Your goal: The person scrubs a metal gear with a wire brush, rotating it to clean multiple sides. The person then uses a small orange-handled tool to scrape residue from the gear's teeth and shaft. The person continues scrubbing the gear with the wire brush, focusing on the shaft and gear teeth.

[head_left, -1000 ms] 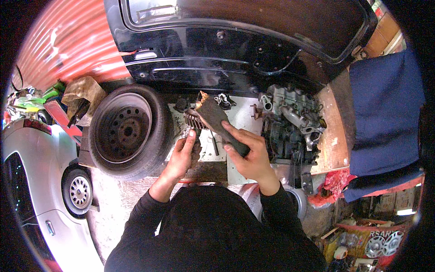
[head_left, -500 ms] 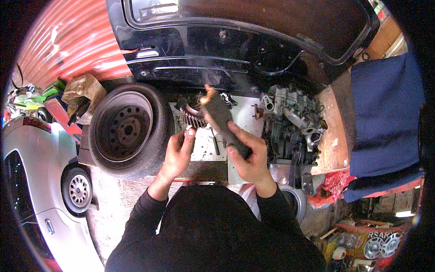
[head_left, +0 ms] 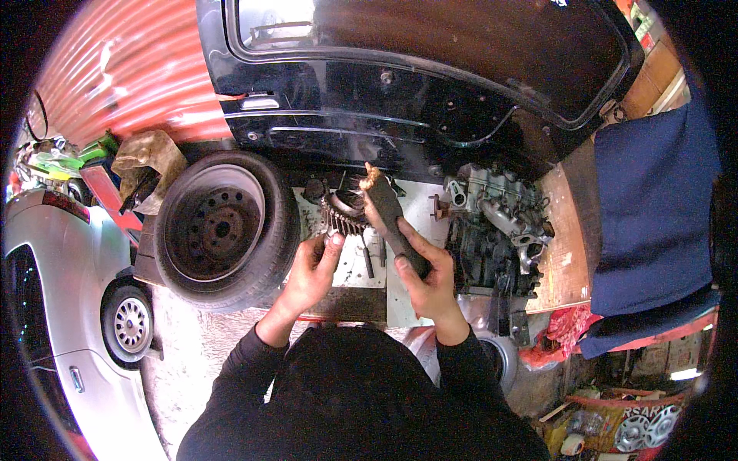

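Observation:
My left hand (head_left: 314, 270) is closed on a round, dark metal gear (head_left: 344, 223) with teeth along its edge, thumb pressed at its lower rim. In my right hand (head_left: 427, 275) is a dark, flat wooden block (head_left: 384, 209), long and slanting up to the left. Its upper end is ragged and pale brown. That end is beside the gear's right side; whether they touch I cannot tell. Below both lies a pale, dirty board (head_left: 415, 207) with a thin dark rod (head_left: 367, 257) on it. My fingers under the gear are hidden.
A tyre on a steel rim (head_left: 223, 230) is close on the left. An engine block (head_left: 500, 230) stands on the right. Behind the board is a dark car tailgate (head_left: 338, 84). Blue cloth (head_left: 653, 223) hangs at far right, and a silver car (head_left: 77, 307) is at far left.
The view has shifted, so the scene sits lower in the picture. The block's ragged end has moved slightly right relative to the gear, showing more of the gear. Both hands keep their grips.

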Demonstrator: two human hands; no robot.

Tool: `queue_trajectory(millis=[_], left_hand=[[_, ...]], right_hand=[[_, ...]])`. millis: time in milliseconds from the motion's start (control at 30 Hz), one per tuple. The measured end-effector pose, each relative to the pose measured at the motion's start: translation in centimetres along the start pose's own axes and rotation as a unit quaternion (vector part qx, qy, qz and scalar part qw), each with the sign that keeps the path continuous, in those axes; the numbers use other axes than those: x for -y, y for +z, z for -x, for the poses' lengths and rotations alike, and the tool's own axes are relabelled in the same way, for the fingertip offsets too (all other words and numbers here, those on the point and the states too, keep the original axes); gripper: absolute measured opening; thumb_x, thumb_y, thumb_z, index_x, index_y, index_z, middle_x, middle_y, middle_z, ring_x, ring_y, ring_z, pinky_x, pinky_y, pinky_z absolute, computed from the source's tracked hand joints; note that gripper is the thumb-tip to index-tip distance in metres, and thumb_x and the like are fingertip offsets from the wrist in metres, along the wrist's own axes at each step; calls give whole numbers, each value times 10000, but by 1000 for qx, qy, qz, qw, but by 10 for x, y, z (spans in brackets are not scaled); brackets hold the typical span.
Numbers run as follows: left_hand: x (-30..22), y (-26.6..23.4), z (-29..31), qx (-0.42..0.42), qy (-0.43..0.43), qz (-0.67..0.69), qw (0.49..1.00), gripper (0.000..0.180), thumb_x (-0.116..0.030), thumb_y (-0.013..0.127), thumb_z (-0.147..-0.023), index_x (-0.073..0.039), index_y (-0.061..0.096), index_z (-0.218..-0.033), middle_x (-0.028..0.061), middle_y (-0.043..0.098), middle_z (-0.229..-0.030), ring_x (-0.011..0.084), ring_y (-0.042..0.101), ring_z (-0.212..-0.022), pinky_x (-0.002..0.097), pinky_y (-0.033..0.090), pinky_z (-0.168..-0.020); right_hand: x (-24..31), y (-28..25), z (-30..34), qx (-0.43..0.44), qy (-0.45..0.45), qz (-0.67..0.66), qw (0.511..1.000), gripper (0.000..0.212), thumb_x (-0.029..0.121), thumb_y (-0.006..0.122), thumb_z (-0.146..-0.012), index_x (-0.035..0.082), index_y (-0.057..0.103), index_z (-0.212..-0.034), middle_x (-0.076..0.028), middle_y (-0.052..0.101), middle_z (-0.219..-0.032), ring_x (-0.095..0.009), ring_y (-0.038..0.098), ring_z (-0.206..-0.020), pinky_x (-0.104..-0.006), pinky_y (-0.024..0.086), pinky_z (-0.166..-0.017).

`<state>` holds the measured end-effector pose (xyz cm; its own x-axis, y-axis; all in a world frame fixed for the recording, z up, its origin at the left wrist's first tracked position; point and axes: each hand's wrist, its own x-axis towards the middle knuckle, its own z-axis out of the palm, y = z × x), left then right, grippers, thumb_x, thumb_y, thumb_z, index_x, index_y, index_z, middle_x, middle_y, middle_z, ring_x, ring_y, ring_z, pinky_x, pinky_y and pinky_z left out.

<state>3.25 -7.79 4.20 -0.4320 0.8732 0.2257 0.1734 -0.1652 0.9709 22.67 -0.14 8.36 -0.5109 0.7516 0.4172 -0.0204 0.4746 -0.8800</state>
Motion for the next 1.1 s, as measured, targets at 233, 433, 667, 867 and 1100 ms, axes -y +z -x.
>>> queue_trajectory(millis=[233, 433, 667, 867, 1100], left_hand=[[-17, 1, -2, 26, -15, 36, 999, 540, -449, 468, -1036, -49, 452, -674, -72, 382, -593, 51, 323, -571, 273, 270, -488], [-21, -2, -7, 55, -62, 35, 996, 534, -459, 459, -1037, -56, 449, -688, -79, 376, -596, 51, 316, -572, 278, 264, -494], [-16, 2, -1, 51, -46, 28, 997, 519, -448, 469, -1036, -47, 467, -707, -71, 393, -614, 54, 330, -591, 283, 280, -507], [-17, 3, 0, 80, -72, 51, 993, 513, -445, 479, -1033, -37, 475, -722, -70, 389, -625, 54, 334, -612, 276, 291, -519], [-19, 7, 5, 75, -64, 50, 994, 502, -429, 488, -1033, -38, 474, -719, -63, 385, -631, 60, 333, -622, 286, 289, -528]], right_hand=[[2, -6, 1, 2, 42, -7, 999, 488, 49, 590, -913, -16, 510, -1390, -173, 649, -1251, -174, 612, -1062, -310, 454, -955], [-5, -8, -1, -23, -9, -20, 999, 494, 67, 595, -917, -13, 503, -1397, -170, 636, -1277, -191, 568, -1171, -329, 397, -1038], [-9, -12, 5, -31, 3, 7, 999, 525, 102, 615, -910, 21, 497, -1415, -148, 659, -1237, -164, 605, -1081, -315, 453, -963], [-17, -16, 14, -25, 48, 11, 998, 536, 94, 596, -908, 15, 480, -1426, -157, 655, -1244, -156, 605, -1059, -307, 455, -951], [-23, -19, 24, -11, 56, -14, 998, 546, 82, 565, -916, -11, 446, -1440, -163, 645, -1240, -148, 581, -1029, -301, 444, -929]])
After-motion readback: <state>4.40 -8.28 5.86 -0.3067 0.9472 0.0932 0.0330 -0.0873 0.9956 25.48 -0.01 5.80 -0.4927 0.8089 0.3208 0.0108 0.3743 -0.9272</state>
